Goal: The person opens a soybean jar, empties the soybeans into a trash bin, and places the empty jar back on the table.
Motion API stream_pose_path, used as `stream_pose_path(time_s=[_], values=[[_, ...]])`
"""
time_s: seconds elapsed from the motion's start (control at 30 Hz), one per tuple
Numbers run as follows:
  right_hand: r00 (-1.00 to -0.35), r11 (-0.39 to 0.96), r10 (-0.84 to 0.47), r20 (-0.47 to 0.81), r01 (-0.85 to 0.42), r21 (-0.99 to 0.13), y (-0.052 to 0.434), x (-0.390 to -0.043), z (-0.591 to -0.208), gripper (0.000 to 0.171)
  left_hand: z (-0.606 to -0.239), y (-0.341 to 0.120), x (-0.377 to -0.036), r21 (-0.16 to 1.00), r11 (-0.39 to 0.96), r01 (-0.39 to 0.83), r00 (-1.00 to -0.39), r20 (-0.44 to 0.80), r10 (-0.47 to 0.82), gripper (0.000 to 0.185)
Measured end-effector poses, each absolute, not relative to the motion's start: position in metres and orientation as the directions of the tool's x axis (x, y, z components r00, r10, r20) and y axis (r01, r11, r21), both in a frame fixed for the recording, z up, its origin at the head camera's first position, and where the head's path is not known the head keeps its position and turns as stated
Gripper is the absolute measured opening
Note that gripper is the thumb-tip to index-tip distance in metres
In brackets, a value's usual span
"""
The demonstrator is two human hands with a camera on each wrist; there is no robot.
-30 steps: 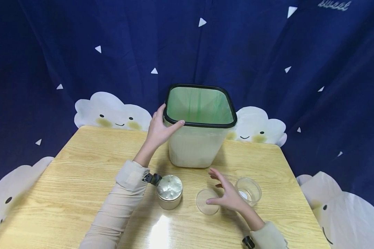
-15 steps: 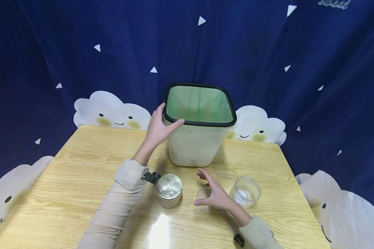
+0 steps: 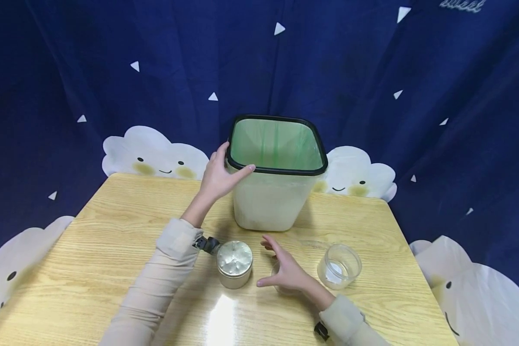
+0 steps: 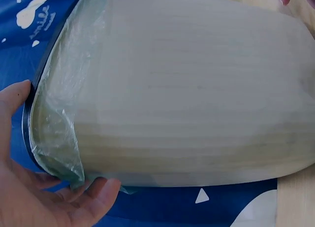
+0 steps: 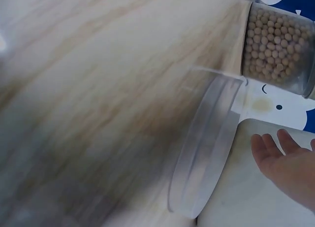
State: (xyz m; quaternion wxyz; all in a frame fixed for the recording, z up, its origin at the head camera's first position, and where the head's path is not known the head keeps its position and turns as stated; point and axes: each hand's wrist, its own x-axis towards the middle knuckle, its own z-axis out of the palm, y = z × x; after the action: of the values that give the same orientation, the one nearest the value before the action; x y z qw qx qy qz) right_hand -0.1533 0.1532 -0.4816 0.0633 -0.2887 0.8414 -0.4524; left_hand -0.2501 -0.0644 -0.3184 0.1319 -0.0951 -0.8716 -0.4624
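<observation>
Bin [image 3: 265, 204] stands upright toward the far side of the pale wood-grain table [image 3: 117, 226], a patch of glare shining nearer by; the left hand [image 3: 218, 180] grips its black-rimmed corner; the right hand [image 3: 287, 274], thumb and fingers spread wide, is between a silver-lidded jar [image 3: 235, 266] and a clear tub [image 3: 349, 273]; behind hangs a navy curtain [image 3: 246, 57] with white triangles and smiling clouds [image 3: 155, 156].

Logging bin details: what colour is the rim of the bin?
The bin's rim is black, clearest in the head view.
</observation>
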Motion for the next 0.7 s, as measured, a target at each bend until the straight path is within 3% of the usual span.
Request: stream_pose_path(time_s=[0.7], values=[[-0.844,0.385,-0.536,0.022,-0.268,-0.883,0.124,-0.159,-0.490,0.115,-0.339,-0.112,-0.223,0.733,0.530,0.427,-0.904,0.363,0.225,0.071]])
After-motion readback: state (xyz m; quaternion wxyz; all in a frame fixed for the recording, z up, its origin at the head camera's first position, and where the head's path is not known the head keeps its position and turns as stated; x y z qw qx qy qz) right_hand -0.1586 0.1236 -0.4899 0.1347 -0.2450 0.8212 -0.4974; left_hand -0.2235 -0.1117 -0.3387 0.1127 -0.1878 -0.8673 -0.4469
